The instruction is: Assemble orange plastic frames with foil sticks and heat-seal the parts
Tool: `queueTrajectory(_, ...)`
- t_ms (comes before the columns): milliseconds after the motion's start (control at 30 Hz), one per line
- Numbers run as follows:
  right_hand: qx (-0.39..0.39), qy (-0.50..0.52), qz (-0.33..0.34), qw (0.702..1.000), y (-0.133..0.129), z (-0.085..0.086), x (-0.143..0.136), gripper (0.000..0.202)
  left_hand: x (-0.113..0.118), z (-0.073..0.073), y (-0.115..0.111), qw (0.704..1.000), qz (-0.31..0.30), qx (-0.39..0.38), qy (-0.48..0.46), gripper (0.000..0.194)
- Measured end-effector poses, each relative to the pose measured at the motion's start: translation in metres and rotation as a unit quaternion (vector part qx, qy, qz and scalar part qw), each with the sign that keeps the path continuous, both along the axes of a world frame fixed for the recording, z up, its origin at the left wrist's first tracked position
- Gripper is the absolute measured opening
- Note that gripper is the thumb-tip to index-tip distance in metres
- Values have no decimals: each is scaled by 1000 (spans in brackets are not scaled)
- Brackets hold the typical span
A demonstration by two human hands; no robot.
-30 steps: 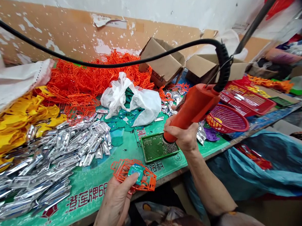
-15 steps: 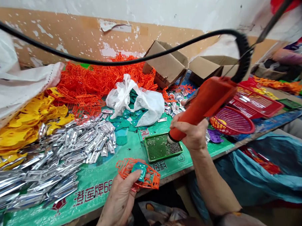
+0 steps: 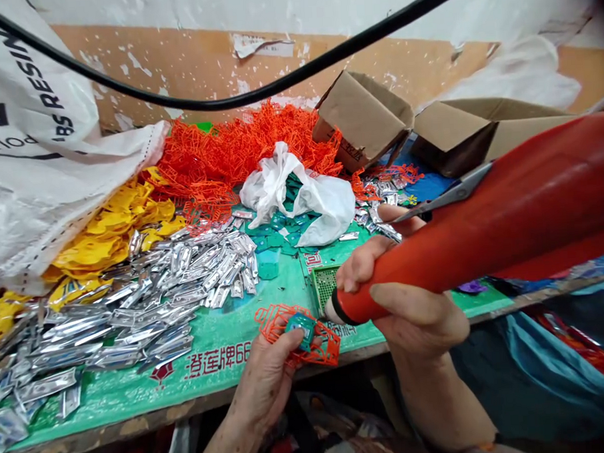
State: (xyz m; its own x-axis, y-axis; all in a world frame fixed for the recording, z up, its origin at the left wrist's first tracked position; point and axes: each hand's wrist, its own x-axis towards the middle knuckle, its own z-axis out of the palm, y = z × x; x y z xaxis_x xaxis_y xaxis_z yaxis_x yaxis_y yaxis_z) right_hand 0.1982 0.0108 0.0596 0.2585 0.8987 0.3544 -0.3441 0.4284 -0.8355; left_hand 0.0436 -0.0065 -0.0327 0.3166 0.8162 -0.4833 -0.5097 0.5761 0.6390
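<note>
My left hand [image 3: 261, 378] pinches an orange openwork plastic frame [image 3: 331, 345] with a teal plastic piece [image 3: 304, 328] lying on it under the thumb. Wrapped round a thick red power screwdriver [image 3: 463, 246] is my right hand [image 3: 421, 318]. A grey metal strip [image 3: 453, 193], perhaps a lever, runs along the tool's upper side. The screwdriver's pale nose points down left, close to the frame's right part; whether it touches cannot be made out. Behind the nose sits a green gridded tray [image 3: 315, 286], largely covered by my right hand and the tool.
Shiny metal pieces [image 3: 160, 299] are heaped at left, beside yellow plastic parts [image 3: 102, 228]. Behind lies a pile of orange frames [image 3: 238, 142]. A white plastic bag [image 3: 326, 209] spills teal pieces. Cardboard boxes [image 3: 372, 116] stand at back right. A black cable [image 3: 256, 95] hangs across the view.
The screwdriver in my right hand has left the small metal bits in the tray and come nearer, beside the orange frame. My left hand still holds the frame and teal piece. The view has shifted.
</note>
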Motion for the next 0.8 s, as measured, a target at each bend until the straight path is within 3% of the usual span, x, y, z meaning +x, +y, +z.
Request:
queueTrajectory(367, -45, -20, -9, 999, 3, -6, -5, 42, 0, 0, 1, 1000, -4, 11, -11, 24)
queueTrajectory(800, -17, 8, 58, 998, 3, -18, -2, 45, 0, -3, -1, 1000, 13, 22, 1, 21)
